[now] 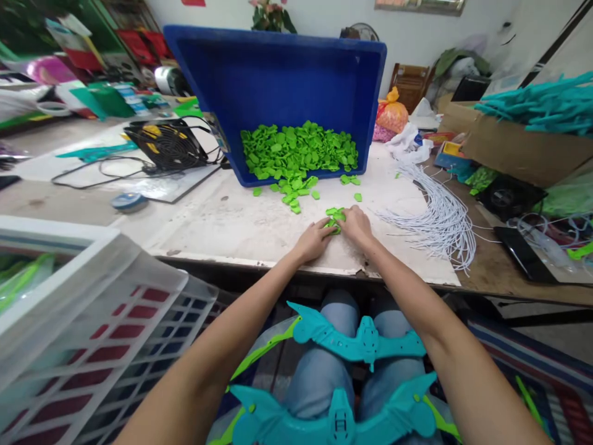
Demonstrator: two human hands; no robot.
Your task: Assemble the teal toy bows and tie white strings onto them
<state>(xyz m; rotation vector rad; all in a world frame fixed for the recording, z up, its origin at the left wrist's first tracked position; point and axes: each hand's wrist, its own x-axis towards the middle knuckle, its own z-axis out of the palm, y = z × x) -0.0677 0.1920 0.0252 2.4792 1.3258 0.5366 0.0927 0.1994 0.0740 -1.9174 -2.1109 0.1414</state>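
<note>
My left hand (pixel 314 240) and my right hand (pixel 357 225) rest side by side on the worn white table top (pixel 231 228), fingers curled around a small clump of green plastic pieces (pixel 335 217). Beyond them a blue tub (pixel 278 80) lies tipped on its side with a heap of the same green pieces (pixel 296 151) spilling from its mouth; several loose ones (pixel 294 196) lie between the tub and my hands. Two teal bow-shaped plastic parts (pixel 359 339) lie across my lap.
A bundle of white cords (pixel 440 219) fans out right of my hands. A black fan (pixel 169 143) with cables sits at the left rear. A white plastic basket (pixel 92 321) stands at my lower left. A cardboard box (pixel 519 148) holds teal parts at the right.
</note>
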